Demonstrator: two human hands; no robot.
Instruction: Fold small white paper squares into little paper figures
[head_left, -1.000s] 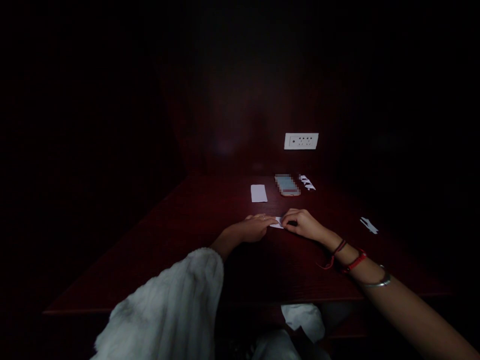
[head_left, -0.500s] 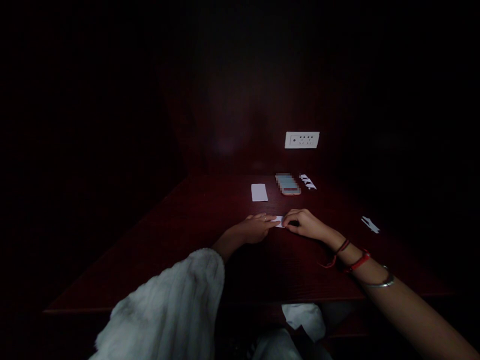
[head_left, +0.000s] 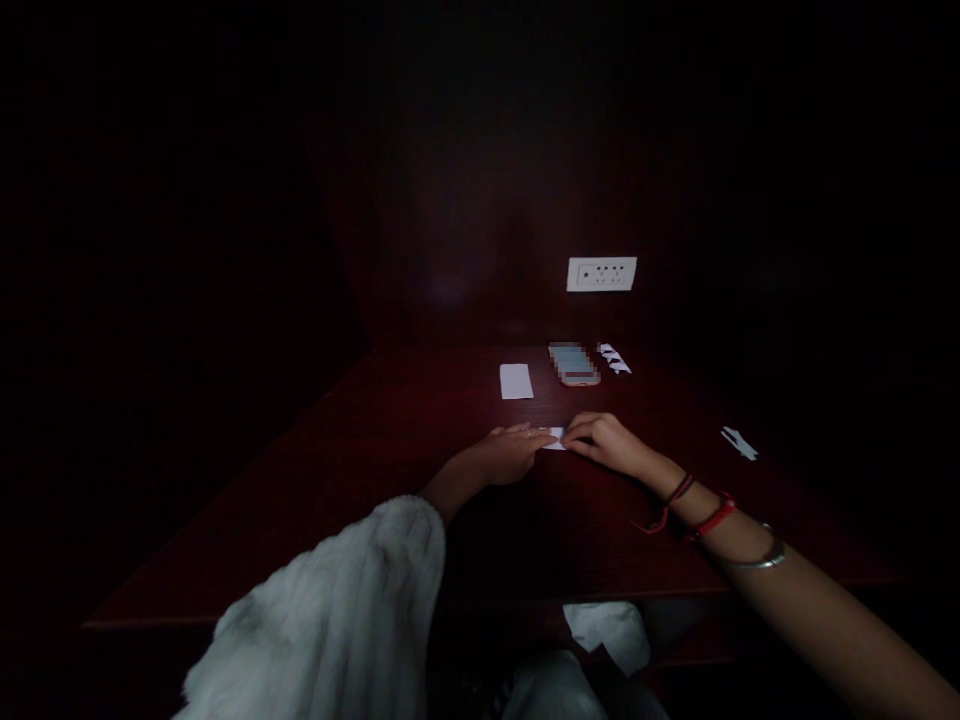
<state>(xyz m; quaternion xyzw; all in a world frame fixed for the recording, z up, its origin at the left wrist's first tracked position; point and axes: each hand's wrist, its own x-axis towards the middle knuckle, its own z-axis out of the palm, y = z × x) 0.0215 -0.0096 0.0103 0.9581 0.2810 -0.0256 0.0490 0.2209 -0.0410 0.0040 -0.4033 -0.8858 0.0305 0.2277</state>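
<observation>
A small piece of white paper (head_left: 553, 440) lies on the dark red table between my two hands. My left hand (head_left: 511, 453) reaches in from the left with its fingers stretched out, their tips resting on the left part of the paper. At the paper's right end, my right hand (head_left: 604, 441) has its thumb and fingertips closed in a pinch on the edge. Both hands cover parts of the paper, so any fold beneath the fingers is hidden.
Beyond my hands lies a white paper sheet (head_left: 516, 381), with a phone (head_left: 575, 364) to its right. Paper scraps (head_left: 615, 358) sit beside the phone, and more scraps (head_left: 739, 443) lie farther right. A socket plate (head_left: 601, 274) is on the back wall. The table (head_left: 300, 520) ends near me.
The whole view has shifted slightly. My right fingers are a little straighter at the paper's edge; my left hand stays on the paper with hardly any movement.
</observation>
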